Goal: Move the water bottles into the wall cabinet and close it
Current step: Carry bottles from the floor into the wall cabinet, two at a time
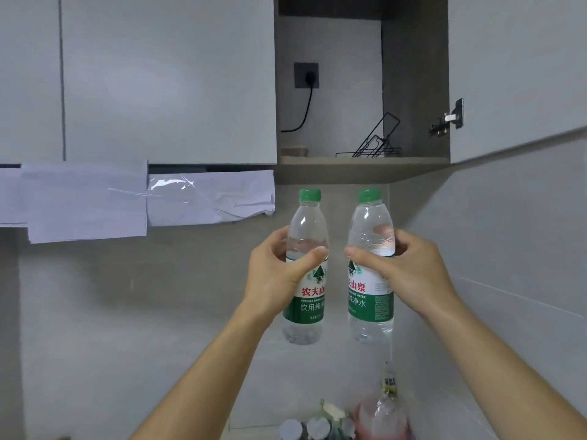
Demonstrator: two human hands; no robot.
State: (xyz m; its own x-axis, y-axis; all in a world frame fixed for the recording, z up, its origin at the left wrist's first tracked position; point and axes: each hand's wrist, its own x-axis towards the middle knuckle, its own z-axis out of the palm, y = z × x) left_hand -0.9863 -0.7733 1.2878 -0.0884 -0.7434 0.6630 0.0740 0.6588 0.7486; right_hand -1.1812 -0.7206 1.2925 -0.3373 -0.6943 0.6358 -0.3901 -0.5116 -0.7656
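Left hand [279,274] and right hand [409,271], fingers curled round, each hold one upright water bottle [306,265] [371,265] mid-frame, apart, just below wall cabinet [362,168] bottom edge; door [514,74] swung open upper right, wire rack [374,144] on right of shelf

Left hand [276,274] grips a clear plastic green-capped water bottle [306,223]; right hand [409,271] grips a second matching bottle [370,217]. Both upright, side by side, not touching, below the open grey wall cabinet [362,169]. A black wire rack [374,144] sits on its shelf.
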